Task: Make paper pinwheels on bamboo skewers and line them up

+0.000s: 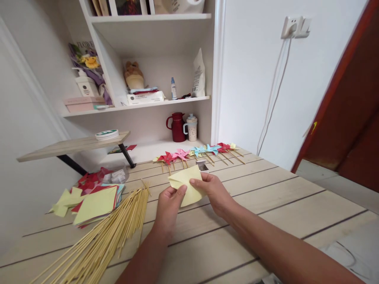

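A pale yellow sheet of paper [191, 193] is held up over the table between my two hands. My left hand [169, 205] pinches its lower left side, thumb on top. My right hand [213, 192] grips the right edge, with the thumb pressed on the paper's face. A crease or slit shows near the sheet's left corner. Just behind the paper stands a small open box [202, 165], its contents too small to make out. Beyond it lies a row of paper pinwheels on sticks [181, 154] in red, pink, blue and yellow.
Left of my hands lie a fanned bundle of thin wooden sticks [118, 225] and a stack of coloured paper [96, 205]. Red paper pieces [91, 179] and a clear container [118, 173] sit behind. A small raised stand [74, 148] is at the left; a red jug [178, 128] stands at the back.
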{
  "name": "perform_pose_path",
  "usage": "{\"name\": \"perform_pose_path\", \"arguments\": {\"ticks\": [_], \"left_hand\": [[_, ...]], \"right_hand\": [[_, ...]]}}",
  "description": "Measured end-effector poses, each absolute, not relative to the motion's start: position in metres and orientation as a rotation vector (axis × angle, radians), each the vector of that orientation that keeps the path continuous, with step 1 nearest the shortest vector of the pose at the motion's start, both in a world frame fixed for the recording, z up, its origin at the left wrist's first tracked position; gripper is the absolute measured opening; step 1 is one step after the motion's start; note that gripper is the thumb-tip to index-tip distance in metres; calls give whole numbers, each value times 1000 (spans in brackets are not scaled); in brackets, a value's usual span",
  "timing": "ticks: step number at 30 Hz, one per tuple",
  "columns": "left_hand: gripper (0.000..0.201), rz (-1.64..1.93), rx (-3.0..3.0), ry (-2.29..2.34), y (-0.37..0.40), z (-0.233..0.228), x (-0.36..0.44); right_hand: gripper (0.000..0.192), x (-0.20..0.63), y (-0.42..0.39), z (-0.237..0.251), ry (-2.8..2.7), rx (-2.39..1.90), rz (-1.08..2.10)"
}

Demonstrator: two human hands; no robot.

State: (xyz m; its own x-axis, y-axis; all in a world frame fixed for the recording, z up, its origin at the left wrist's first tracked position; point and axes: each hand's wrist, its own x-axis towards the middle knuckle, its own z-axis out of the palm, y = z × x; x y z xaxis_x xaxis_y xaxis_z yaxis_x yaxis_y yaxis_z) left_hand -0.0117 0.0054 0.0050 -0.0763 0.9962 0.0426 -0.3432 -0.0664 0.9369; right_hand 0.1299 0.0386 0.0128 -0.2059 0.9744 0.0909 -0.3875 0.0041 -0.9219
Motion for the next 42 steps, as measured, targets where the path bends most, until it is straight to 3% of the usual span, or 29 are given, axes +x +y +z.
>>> {"name": "perform_pose_path", "arguments": {"ticks": [26, 42], "left_hand": [[36, 1455, 954, 1090, -1, 9, -12], [41, 1433, 962, 1019, 4, 2, -14]], "right_hand": [[38, 132, 34, 17, -1173, -798, 1494], [29, 132, 36, 17, -1208, -888, 1465]]}}
